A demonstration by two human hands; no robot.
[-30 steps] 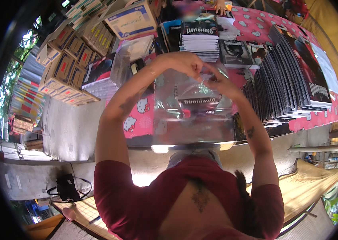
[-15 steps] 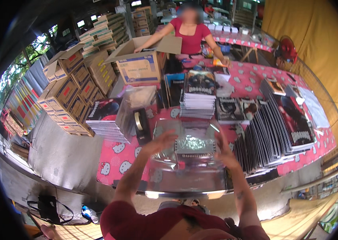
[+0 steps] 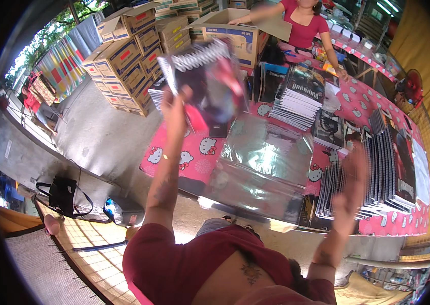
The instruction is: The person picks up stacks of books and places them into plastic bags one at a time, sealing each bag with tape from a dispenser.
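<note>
A spiral notebook (image 3: 210,84) with a dark and red cover is held up, tilted and blurred, over the table's left part. My left hand (image 3: 175,107) grips its lower left edge. Clear plastic bags (image 3: 265,152) lie flat in a shiny pile on the table in front of me. To their right, my right hand (image 3: 349,185) is in the air, its fingers stretched out though smeared. Just beside that hand, a leaning row of spiral notebooks (image 3: 377,168) fans out. The raised notebook partly hides a notebook stack (image 3: 155,94) and a black tape dispenser (image 3: 218,129).
Beyond the bags stands another notebook stack (image 3: 296,104), with loose notebooks (image 3: 328,128) beside it. Across the pink-clothed table (image 3: 197,165), a person (image 3: 306,23) reaches into an open carton (image 3: 232,43). Closed cartons (image 3: 123,66) are piled at left; a red fan (image 3: 413,86) stands at right.
My left hand has left the plastic and now lifts a notebook at the upper left. My right hand has moved right to the notebook row. The view has turned left.
</note>
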